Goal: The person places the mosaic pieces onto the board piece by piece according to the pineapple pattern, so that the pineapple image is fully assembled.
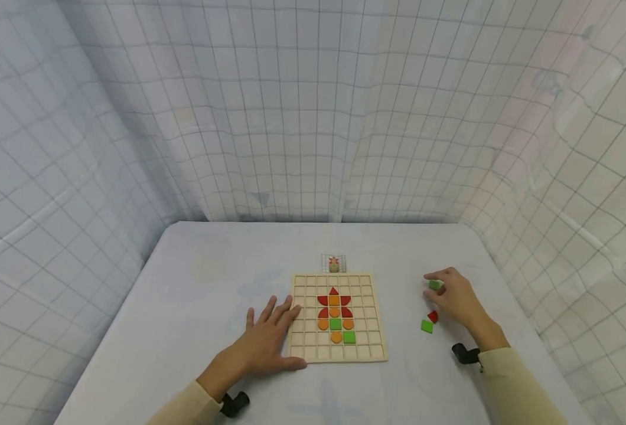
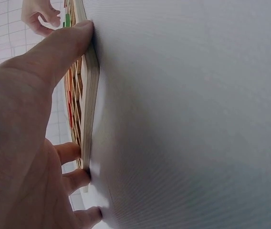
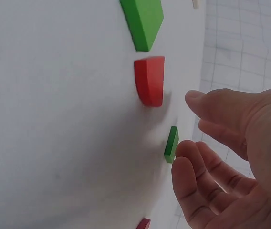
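Note:
A square wooden grid board [image 1: 306, 352] bears orange circles, an orange square, green squares and red triangular and rounded pieces. At its left edge rests my left hand [image 1: 265, 348], fingers spread, with the thumb [image 2: 73, 38] along the board's near corner. To the right of the board, my right hand [image 1: 455, 301] is lowered around a loose green square [image 1: 434, 284], thumb and fingers apart. In the right wrist view that green square [image 3: 171, 144] lies by the fingertips. Nearer the body are a red rounded piece [image 1: 432, 317] and another green square [image 1: 427, 326].
A small card [image 1: 333, 263] with a printed coloured pattern lies against the board's far edge. Part of another red piece [image 3: 143, 223] shows at the bottom of the right wrist view. White gridded curtains [image 1: 307, 118] surround the white table [image 1: 201, 277] at the back and sides.

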The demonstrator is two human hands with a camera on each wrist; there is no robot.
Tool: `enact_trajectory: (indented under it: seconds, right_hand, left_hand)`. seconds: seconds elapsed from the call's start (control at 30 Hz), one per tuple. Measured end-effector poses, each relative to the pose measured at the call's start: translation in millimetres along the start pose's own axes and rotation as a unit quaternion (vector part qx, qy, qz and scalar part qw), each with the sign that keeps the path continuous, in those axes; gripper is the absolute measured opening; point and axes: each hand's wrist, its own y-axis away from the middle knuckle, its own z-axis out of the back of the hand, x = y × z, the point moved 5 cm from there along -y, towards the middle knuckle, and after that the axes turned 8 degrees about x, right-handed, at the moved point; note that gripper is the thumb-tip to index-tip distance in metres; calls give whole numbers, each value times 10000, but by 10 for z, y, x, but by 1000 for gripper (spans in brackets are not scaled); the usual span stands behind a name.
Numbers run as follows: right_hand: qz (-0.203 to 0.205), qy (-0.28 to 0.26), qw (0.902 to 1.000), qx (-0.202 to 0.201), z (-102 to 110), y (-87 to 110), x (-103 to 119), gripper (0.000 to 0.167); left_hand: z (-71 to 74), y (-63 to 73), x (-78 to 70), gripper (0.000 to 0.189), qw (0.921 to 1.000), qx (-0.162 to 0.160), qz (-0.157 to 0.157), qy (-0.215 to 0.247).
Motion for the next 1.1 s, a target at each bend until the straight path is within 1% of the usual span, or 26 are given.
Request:
enact_trajectory:
  seconds: [0.13, 0.27, 0.4, 0.53, 0.8, 0.93, 1.1]
  right_hand:
    - [-250, 0, 9996, 131, 36, -31, -101, 39]
    - [-345, -15, 9991, 261, 32, -47, -153, 37]
    - [-330, 1, 9990, 311, 17, -43, -167, 29]
    - [-228, 33, 9995, 202, 35, -51, -149, 24]
    - [-137, -33, 9995, 300, 29, -108, -51, 25]
    - [-57, -121, 9995, 290, 9, -127, 46, 25]
    - [41, -95, 9997, 202, -4, -140, 184, 26]
  left_hand:
    - [7, -10, 12, 125, 10000, -1, 1, -17]
    - [-3, -6, 23, 125, 10000, -24, 62, -55]
    - [-19, 3, 20, 125, 10000, 24, 58, -56]
    - [-9, -1, 10, 125, 10000, -7, -6, -40]
    - [14, -15, 7, 125, 9999, 29, 55, -99]
    - [17, -1, 15, 125, 9999, 44, 102, -112]
    - [26, -3, 8, 125, 9999, 70, 96, -123]
